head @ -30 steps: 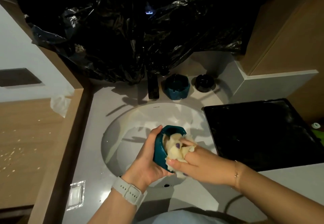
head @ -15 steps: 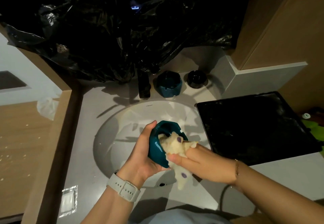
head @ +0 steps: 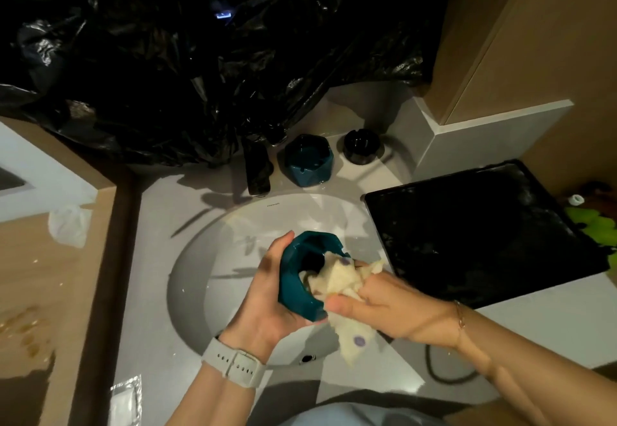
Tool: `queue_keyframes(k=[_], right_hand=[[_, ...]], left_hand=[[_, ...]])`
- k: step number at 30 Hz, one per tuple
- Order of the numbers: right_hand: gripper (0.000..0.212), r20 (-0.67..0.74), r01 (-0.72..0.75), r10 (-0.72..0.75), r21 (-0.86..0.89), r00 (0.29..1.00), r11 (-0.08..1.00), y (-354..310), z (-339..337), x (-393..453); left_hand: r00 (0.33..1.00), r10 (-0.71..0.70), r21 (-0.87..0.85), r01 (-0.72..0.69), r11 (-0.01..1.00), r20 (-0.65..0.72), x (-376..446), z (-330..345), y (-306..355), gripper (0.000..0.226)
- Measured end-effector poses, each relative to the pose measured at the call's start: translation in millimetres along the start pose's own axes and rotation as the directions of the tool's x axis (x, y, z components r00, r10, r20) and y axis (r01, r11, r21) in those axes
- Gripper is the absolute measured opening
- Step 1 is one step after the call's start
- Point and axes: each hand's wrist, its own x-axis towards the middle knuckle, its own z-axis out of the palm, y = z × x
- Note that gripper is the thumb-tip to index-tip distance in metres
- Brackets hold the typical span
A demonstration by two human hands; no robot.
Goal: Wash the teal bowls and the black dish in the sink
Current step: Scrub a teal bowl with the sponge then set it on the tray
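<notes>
Both hands work over the sink [head: 200,258]: left hand [head: 267,298] grips a teal bowl [head: 300,278] tilted sideways, right hand [head: 394,312] pinches a pale cloth [head: 337,278] pushed into it. At the bench's far edge, beside the faucet [head: 257,172], stand a second teal bowl [head: 309,162] and the black dish [head: 363,146].

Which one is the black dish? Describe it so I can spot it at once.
Start at the white sink and go to the counter ledge behind it, right of the faucet. Two small dishes sit there side by side, apart. The black dish is the right one, nearest the wall corner: smaller, round and black, unlike the faceted teal bowl beside it.
</notes>
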Motion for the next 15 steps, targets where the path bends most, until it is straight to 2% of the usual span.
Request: queue_keyframes(k=[2, 4, 5, 7, 12, 14, 15], right_hand=[[0.031, 0.019, -0.042, 0.042, 0.041, 0.999, 0.998, -1.0, 5.7, -2.9], [0.021, 0.051, -0.032, 0.032, 0.004, 0.998, 0.999, -1.4, 8.8, -3.0], [0.022, 0.045, -0.013, 0.016, -0.086, 0.999, 0.996, 5.5, 11.1, -2.2], [0.045, 0.048, 0.020, -0.011, -0.198, 0.999, 0.980, 16.1, 15.6, 0.0], [0.052, 0.032, 0.078, -0.071, -0.370, 0.997, 0.926, 24.7, 6.7, 1.1], [0.066, -0.022, 0.116, -0.144, -0.474, 0.989, 0.873, 24.1, -6.9, 3.3], [0.071, -0.026, 0.092, -0.119, -0.484, 0.993, 0.870, 20.9, -14.1, 3.4]], left_hand=[[1.000, -0.002, -0.007, 0.002, 1.000, 0.022, -0.1, 4.7, -4.0, 0.055], [1.000, 0.010, 0.002, -0.010, 1.000, 0.010, 0.2, 8.1, -6.0, 0.053], [1.000, 0.019, 0.015, -0.019, 1.000, 0.009, 0.4, 8.8, -5.9, 0.053], [1.000, 0.025, 0.042, -0.025, 0.999, 0.001, 1.5, 7.9, -4.4, 0.052], [0.999, -0.009, 0.055, 0.007, 0.998, 0.039, 4.8, 7.2, 1.7, 0.054], [0.999, -0.033, 0.042, 0.031, 0.999, 0.037, 5.4, 11.0, 0.9, 0.055], [0.999, -0.043, 0.027, 0.042, 0.999, 0.029, 5.6, 13.9, 0.2, 0.055]])
